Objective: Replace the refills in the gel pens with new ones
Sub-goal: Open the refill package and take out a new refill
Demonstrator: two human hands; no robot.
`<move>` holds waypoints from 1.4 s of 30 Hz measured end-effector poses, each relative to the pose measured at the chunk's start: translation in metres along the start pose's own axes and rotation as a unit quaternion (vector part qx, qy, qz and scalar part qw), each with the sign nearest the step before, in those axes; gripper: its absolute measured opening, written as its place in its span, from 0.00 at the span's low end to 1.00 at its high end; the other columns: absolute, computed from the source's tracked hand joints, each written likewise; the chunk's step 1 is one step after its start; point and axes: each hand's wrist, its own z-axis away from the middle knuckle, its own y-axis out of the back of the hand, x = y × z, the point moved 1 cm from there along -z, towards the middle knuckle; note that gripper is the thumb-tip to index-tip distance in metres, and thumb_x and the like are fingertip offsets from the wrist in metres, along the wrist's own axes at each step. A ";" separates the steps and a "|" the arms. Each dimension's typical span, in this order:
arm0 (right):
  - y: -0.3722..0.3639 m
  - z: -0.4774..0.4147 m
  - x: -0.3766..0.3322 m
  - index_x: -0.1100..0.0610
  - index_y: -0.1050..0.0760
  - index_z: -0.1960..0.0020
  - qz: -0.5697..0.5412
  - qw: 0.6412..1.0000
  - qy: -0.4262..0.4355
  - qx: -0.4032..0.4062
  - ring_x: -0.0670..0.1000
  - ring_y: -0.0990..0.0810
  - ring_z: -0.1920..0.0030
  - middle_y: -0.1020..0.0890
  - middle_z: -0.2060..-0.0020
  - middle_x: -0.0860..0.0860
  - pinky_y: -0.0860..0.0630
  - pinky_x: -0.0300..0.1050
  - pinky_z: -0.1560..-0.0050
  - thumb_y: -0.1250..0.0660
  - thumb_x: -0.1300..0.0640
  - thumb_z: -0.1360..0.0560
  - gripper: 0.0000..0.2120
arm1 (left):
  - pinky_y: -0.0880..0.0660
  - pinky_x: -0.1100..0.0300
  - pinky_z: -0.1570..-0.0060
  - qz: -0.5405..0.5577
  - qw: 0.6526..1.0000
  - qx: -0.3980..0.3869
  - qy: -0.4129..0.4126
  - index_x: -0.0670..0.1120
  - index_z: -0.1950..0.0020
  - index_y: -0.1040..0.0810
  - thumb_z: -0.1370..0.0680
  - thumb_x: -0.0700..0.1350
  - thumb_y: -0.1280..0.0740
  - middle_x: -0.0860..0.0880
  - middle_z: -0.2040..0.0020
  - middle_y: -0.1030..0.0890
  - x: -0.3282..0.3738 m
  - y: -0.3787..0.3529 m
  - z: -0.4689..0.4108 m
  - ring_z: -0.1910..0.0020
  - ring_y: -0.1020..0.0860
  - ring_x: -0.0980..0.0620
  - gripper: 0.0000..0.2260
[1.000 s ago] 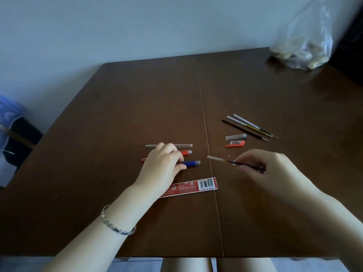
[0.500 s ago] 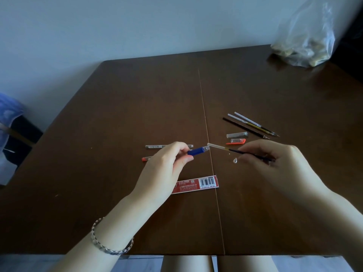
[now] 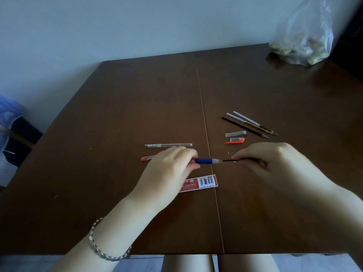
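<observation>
Left hand pinches blue pen barrel; right hand pinches dark refill entering barrel. Brown table, pale wall.

- The left hand pinches a blue pen barrel, held level just above the brown table.
- The right hand grips a dark refill whose end meets the barrel's open end.
- Beyond the barrel lie a grey pen and, partly hidden by the left hand, a red pen.
- Nearer than the barrel lies a red package.
- Right of the barrel and farther back: two caps and three loose refills.
</observation>
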 end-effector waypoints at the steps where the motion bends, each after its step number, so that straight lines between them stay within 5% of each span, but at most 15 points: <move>1: -0.004 -0.001 -0.005 0.53 0.19 0.51 0.001 1.000 0.018 0.004 0.50 0.17 0.58 0.15 0.59 0.49 0.21 0.45 0.59 0.31 0.64 0.31 0.11 | 0.23 0.61 0.59 0.015 1.000 -0.003 -0.006 0.41 0.54 0.22 0.31 0.41 0.31 0.44 0.60 0.16 0.004 -0.002 0.000 0.62 0.18 0.48 0.07; 4: -0.010 -0.004 -0.015 0.52 0.22 0.45 -0.039 0.998 0.008 0.045 0.48 0.18 0.57 0.15 0.56 0.48 0.20 0.43 0.57 0.29 0.58 0.32 0.16 | 0.29 0.71 0.55 0.104 0.994 0.001 0.032 0.42 0.50 0.23 0.27 0.42 0.35 0.44 0.54 0.17 0.012 -0.006 0.000 0.56 0.19 0.49 0.08; 6: -0.004 -0.004 -0.010 0.48 0.25 0.43 -0.124 0.986 -0.064 0.087 0.42 0.19 0.54 0.18 0.54 0.43 0.24 0.32 0.53 0.26 0.55 0.36 0.22 | 0.33 0.75 0.53 0.148 0.986 0.026 0.078 0.43 0.47 0.23 0.26 0.41 0.35 0.46 0.49 0.18 0.010 -0.007 0.002 0.52 0.22 0.53 0.08; 8: 0.002 -0.002 -0.002 0.45 0.24 0.48 -0.206 0.962 -0.134 0.116 0.38 0.20 0.55 0.18 0.61 0.39 0.27 0.25 0.57 0.27 0.57 0.35 0.18 | 0.33 0.76 0.53 0.162 0.980 0.043 0.105 0.45 0.46 0.24 0.26 0.42 0.35 0.49 0.48 0.20 0.005 -0.008 0.004 0.52 0.25 0.58 0.09; 12: -0.007 0.002 -0.002 0.51 0.19 0.58 -0.285 0.938 -0.168 0.106 0.39 0.22 0.72 0.17 0.69 0.41 0.29 0.26 0.69 0.30 0.62 0.31 0.07 | 0.31 0.72 0.52 0.171 0.979 0.038 0.108 0.46 0.46 0.25 0.26 0.43 0.35 0.49 0.48 0.20 0.005 -0.009 0.006 0.51 0.24 0.57 0.09; 17: -0.030 -0.001 -0.021 0.49 0.18 0.61 -0.374 0.911 -0.153 0.082 0.39 0.21 0.70 0.17 0.72 0.41 0.29 0.27 0.69 0.29 0.60 0.34 0.06 | 0.24 0.69 0.55 0.166 0.985 0.025 0.034 0.48 0.47 0.25 0.26 0.50 0.36 0.50 0.51 0.18 0.016 -0.012 0.004 0.53 0.22 0.56 0.11; 22: -0.037 0.001 -0.021 0.49 0.19 0.62 -0.410 0.889 -0.188 0.082 0.42 0.23 0.75 0.18 0.75 0.42 0.29 0.30 0.73 0.32 0.49 0.38 0.07 | 0.20 0.56 0.64 0.116 0.992 0.040 -0.002 0.46 0.51 0.22 0.26 0.51 0.40 0.48 0.59 0.17 0.018 -0.014 0.002 0.60 0.20 0.54 0.12; 26: -0.033 0.003 -0.015 0.49 0.19 0.69 -0.399 0.886 -0.227 0.059 0.45 0.28 0.77 0.20 0.79 0.48 0.31 0.34 0.76 0.30 0.54 0.32 0.07 | 0.21 0.54 0.68 0.106 0.994 0.036 -0.014 0.45 0.52 0.22 0.25 0.50 0.40 0.48 0.60 0.17 0.019 -0.017 0.001 0.62 0.20 0.52 0.11; 32: -0.030 -0.001 -0.016 0.50 0.21 0.68 -0.359 0.903 -0.233 0.036 0.40 0.29 0.80 0.22 0.81 0.44 0.35 0.29 0.79 0.32 0.52 0.30 0.09 | 0.21 0.55 0.66 0.120 0.992 0.035 -0.018 0.45 0.50 0.22 0.25 0.48 0.40 0.47 0.59 0.17 0.023 -0.018 -0.003 0.61 0.20 0.51 0.11; 36: -0.030 0.000 -0.018 0.49 0.20 0.66 -0.299 0.937 -0.171 0.058 0.46 0.22 0.71 0.18 0.72 0.48 0.29 0.33 0.72 0.32 0.54 0.30 0.07 | 0.22 0.55 0.65 0.165 0.986 0.026 0.006 0.45 0.52 0.21 0.25 0.48 0.40 0.48 0.59 0.17 0.021 -0.017 -0.004 0.61 0.20 0.54 0.11; 39: -0.032 0.005 -0.019 0.46 0.20 0.64 -0.257 0.955 -0.130 0.067 0.42 0.23 0.68 0.18 0.67 0.41 0.29 0.31 0.68 0.32 0.54 0.30 0.06 | 0.24 0.61 0.64 0.258 0.964 -0.026 0.059 0.45 0.56 0.19 0.26 0.44 0.36 0.48 0.62 0.17 0.023 -0.011 -0.007 0.63 0.21 0.56 0.06; 42: -0.016 0.012 -0.006 0.45 0.23 0.63 -0.227 0.951 -0.137 0.161 0.38 0.23 0.69 0.20 0.71 0.33 0.30 0.27 0.66 0.32 0.55 0.29 0.07 | 0.33 0.68 0.78 0.428 0.868 -0.114 0.224 0.42 0.63 0.20 0.26 0.37 0.36 0.40 0.66 0.21 0.005 -0.003 -0.007 0.77 0.28 0.59 0.08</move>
